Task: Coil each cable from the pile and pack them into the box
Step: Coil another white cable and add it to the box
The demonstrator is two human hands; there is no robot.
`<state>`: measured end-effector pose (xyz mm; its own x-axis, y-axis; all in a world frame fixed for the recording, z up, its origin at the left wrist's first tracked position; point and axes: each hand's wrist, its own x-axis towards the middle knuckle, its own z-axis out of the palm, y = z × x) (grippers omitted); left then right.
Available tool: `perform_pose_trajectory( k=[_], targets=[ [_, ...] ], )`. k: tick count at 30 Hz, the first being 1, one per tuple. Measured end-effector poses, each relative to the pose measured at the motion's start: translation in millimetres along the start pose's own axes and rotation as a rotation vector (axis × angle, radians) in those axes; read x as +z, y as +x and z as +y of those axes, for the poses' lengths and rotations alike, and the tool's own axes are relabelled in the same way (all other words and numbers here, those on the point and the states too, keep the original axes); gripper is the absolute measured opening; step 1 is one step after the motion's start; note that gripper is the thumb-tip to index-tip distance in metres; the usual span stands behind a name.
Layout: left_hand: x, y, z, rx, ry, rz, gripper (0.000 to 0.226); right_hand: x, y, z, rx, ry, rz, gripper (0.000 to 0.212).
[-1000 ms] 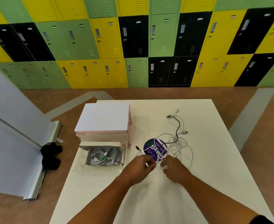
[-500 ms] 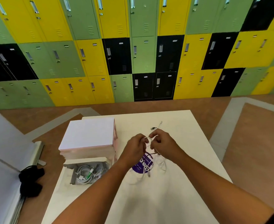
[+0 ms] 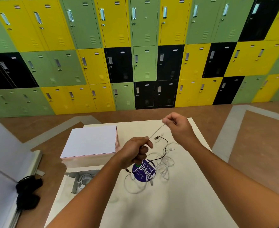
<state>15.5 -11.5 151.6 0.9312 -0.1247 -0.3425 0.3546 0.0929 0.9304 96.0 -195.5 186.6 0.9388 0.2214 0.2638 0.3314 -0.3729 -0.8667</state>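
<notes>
**Cable stretched between your two hands above the pile**

You held one thin pale cable [image 3: 156, 132] taut in the air, running on a slant between your hands. Your left hand [image 3: 135, 153] was closed in a fist around its lower end, thumb and forefinger pinched where the cable left the fist. Your right hand [image 3: 179, 127] was raised higher and farther from you, its fingers [image 3: 166, 120] pinched shut on the upper end.

Below your hands the pile [image 3: 153, 168] of loose cables lay on the white bench [image 3: 176, 203]: mostly white ones in tangled loops, with a black cable [image 3: 164, 149] winding through them. The pile partly covered a round purple sticker [image 3: 143, 171] on the bench top.

To your left, the box [image 3: 69, 180] sat open at the bench's left edge, with coiled white cables inside; your left forearm hid part of it. Just beyond the box, touching it as far as you could tell, lay a stack of white sheets [image 3: 91, 141] with pink edges.

On the brown floor to the left, beside a grey panel [image 3: 2, 162], rested a black bundle [image 3: 27, 193]. Green, yellow and black lockers [image 3: 135, 55] filled the far wall.
</notes>
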Motion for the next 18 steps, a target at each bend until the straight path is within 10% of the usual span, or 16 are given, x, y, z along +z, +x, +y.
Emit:
perform_pose_trajectory(
  k=[8, 18],
  targets=[
    [0.8, -3.4, 24.4, 0.171, -0.62, -0.18, 0.032, 21.7, -14.4, 26.8, 0.127, 0.178, -0.172, 0.032],
    [6.6, 15.6, 32.2, 0.426, -0.722, 0.231, 0.033, 51.3, -60.4, 35.7, 0.289, -0.143, -0.835, 0.03]
  ],
)
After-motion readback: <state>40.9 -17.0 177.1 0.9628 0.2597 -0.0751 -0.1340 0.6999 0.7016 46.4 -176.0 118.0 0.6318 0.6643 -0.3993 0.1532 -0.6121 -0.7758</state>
